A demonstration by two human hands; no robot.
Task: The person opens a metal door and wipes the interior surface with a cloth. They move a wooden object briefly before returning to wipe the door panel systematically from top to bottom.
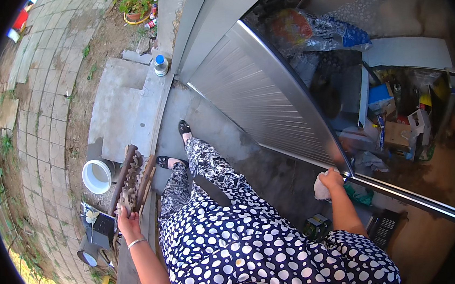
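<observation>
On the left, my left hand (128, 224) has its fingers bent at the near end of a brown ridged rail (131, 172) with an uneven, toothed-looking surface. The rail leans by the edge of the step, and some fingertips are hidden against it. On the right, my right hand (330, 178) is closed on a pale cloth (321, 189), which hangs below the fingers. It is beside the lower corner of a grey metal door (266, 92) with a ribbed panel and a glass part.
A white bucket (97, 176) stands left of the rail. A blue-capped bottle (161, 65) is on the ledge (151, 102). A potted plant (136, 6) grows farther off. Behind the glass lie boxes, bags and an open carton (398, 133). A black crate (385, 228) stands lower right.
</observation>
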